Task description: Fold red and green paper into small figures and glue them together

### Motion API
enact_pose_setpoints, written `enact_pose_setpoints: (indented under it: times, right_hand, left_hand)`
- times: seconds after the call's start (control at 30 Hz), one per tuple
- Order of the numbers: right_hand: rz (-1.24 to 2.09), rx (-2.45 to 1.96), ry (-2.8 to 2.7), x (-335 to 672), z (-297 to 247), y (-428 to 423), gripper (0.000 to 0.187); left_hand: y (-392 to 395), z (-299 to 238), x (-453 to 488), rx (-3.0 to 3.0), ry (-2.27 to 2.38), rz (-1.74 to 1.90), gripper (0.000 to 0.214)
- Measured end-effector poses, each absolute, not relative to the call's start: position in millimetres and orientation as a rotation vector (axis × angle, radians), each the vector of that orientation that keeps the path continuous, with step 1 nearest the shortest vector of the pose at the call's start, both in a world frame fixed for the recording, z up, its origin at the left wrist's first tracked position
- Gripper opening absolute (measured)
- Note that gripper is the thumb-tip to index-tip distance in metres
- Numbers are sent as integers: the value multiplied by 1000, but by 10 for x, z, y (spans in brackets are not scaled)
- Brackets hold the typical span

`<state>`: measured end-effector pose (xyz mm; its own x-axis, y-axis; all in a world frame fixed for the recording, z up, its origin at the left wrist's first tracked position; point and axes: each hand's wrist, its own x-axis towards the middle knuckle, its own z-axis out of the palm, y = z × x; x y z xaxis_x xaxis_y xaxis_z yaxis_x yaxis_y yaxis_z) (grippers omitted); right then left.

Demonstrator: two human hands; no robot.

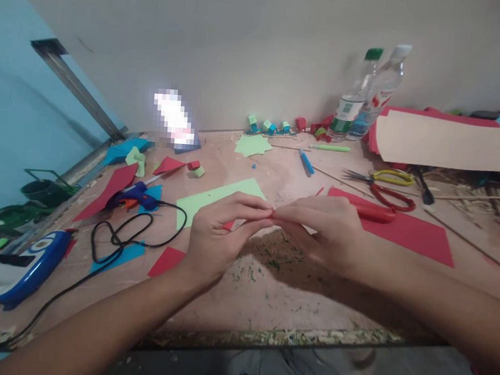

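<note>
My left hand (225, 231) and my right hand (328, 227) meet at the fingertips over the middle of the table. Between them they pinch a small red piece (272, 213), probably paper, mostly hidden by the fingers. Beneath my left hand lies a light green sheet (215, 199), with a bit of red (228, 226) showing by the palm. A larger red sheet (418, 236) extends from under my right hand, and a red tool handle (376, 212) rests on it. Dark green crumbs (274, 263) are scattered below the hands.
Left are a glue gun (136, 195) with a looping black cord (121, 247), and a blue-and-white tape dispenser (34, 266). A lit phone (175, 119) leans at the back. Small paper cubes (269, 126), two bottles (348, 111), scissors (392, 198) and stacked paper (445, 141) stand further right.
</note>
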<state>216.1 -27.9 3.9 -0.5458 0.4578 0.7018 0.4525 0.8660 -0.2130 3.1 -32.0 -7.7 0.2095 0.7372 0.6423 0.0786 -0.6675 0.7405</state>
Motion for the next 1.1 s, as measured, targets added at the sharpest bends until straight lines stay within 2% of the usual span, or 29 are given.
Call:
enact_pose_setpoints:
  times: [0.43,0.67,0.77,0.93,1.1]
  right_hand:
    - [-65,-709,-2176,2147,53,-309,11]
    - [24,-648,-2212,2157,39,-302,10]
    - [-8,-642,-2200,2163,37,-281,10]
    - [-12,-592,-2233,2173,50,-240,12]
    - [-17,-587,-2269,2190,65,-230,10]
  left_hand:
    - [-344,-21,-4,1935,855,1421,11]
    - [-316,12,-49,1924,805,1278,10]
    - [-256,53,-107,1913,761,1192,3]
    - [-131,81,-201,1835,641,1016,11]
    - [-124,40,-155,1603,688,946,8]
